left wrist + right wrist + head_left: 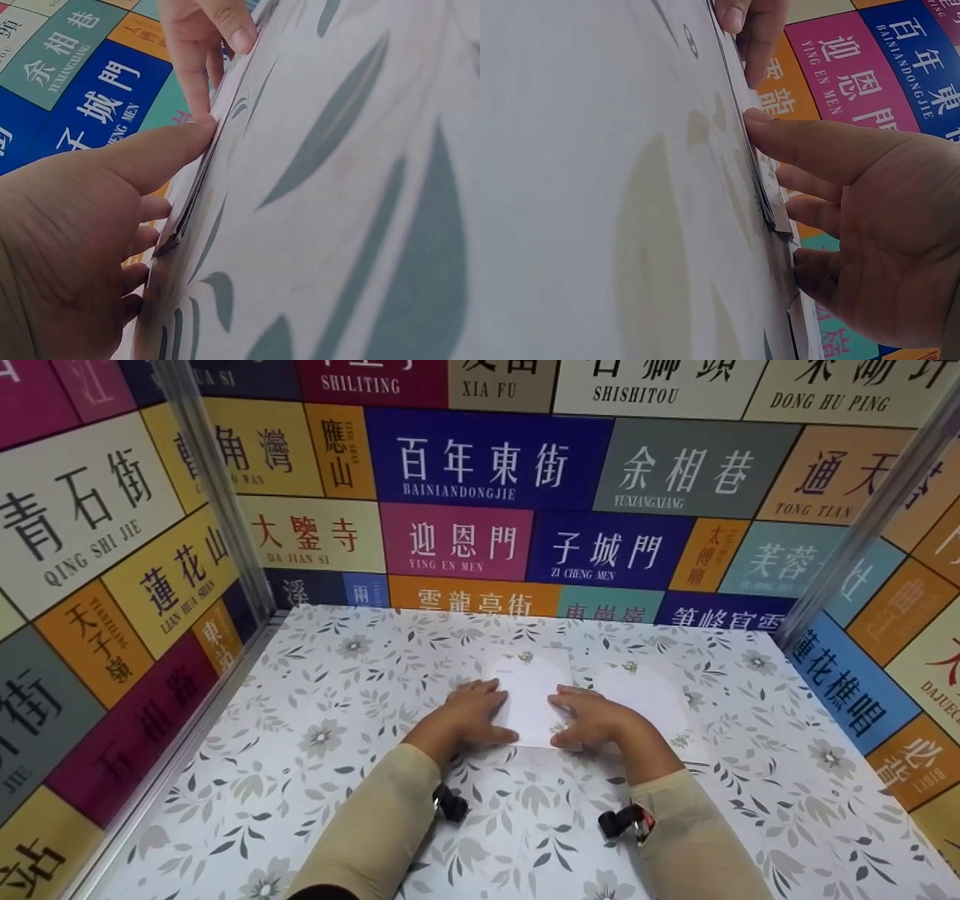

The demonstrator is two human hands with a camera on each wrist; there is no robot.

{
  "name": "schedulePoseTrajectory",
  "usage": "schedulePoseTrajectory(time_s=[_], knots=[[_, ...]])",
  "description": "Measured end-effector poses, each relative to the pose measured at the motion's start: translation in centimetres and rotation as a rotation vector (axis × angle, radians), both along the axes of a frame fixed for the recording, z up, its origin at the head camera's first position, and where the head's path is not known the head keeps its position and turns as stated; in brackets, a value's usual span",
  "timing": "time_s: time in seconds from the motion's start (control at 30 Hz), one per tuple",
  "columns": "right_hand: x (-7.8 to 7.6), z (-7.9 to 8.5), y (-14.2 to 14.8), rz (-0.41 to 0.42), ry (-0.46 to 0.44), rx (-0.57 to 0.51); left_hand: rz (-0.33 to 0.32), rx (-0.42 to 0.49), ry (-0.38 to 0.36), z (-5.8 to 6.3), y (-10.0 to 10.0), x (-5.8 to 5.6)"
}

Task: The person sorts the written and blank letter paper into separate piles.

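A thin stack of white letter paper [531, 694] with small floral corner prints lies flat on the table. My left hand [474, 716] touches its left edge, fingers spread and thumb at the near-left corner. On the opposite edge, my right hand [592, 718] mirrors it, with the thumb near the near-right corner. Layered edges of the stack [187, 202] show beside the left thumb in the left wrist view. In the right wrist view the stack [771, 199] lies by the right thumb and fingers. Neither hand curls round the paper.
A second white floral sheet [646, 697] lies to the right, partly behind my right hand and wrist. The table [450, 840] has a grey leaf-and-flower cover. Coloured sign-printed walls [487, 457] enclose the back and both sides, with clear corner posts [225, 510].
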State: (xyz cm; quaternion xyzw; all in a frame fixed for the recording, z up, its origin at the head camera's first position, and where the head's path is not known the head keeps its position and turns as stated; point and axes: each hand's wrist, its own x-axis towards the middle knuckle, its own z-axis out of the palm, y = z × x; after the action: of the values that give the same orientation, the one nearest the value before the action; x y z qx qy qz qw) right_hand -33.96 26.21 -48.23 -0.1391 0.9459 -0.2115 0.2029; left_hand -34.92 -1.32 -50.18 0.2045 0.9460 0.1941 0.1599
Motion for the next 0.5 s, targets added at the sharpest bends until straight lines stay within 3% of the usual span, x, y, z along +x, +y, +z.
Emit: schedulePoseTrajectory(time_s=[0.5], knots=[[-0.06, -0.01, -0.21, -0.040, -0.025, 0.034, 0.021, -0.026, 0.003, -0.46, 0.51, -0.40]])
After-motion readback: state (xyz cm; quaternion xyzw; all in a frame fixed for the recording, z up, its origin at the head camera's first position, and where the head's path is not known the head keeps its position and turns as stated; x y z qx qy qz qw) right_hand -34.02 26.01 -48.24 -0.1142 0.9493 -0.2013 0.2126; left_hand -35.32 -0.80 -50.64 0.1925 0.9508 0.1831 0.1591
